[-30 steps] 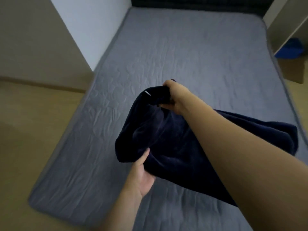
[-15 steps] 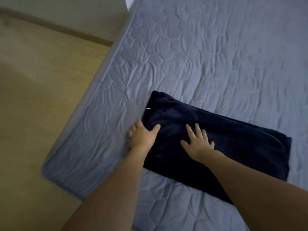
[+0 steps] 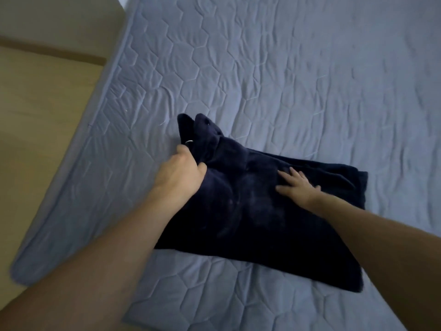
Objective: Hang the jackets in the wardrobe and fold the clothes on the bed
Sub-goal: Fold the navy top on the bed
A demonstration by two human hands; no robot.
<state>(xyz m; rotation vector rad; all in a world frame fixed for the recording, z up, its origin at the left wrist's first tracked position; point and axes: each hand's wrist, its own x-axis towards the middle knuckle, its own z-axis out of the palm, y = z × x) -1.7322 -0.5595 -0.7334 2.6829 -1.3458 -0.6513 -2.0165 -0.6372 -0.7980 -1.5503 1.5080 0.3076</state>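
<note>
She looks to be partway through folding a dark navy garment [image 3: 257, 211] that lies on the grey quilted bed [image 3: 286, 68], under both hands. Her left hand [image 3: 181, 173] grips its bunched end, fingers curled into the cloth. Her right hand [image 3: 298, 187] lies flat, fingers spread, pinning the middle. Next, I'd guess, that gathered end needs carrying over towards the right hand.

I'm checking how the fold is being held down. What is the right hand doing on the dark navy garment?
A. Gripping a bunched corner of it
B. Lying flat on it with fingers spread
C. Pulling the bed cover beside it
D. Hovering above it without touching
B: the right hand lies flat with fingers spread on the dark navy garment, while the left hand is the one that grips the bunched end.
</note>
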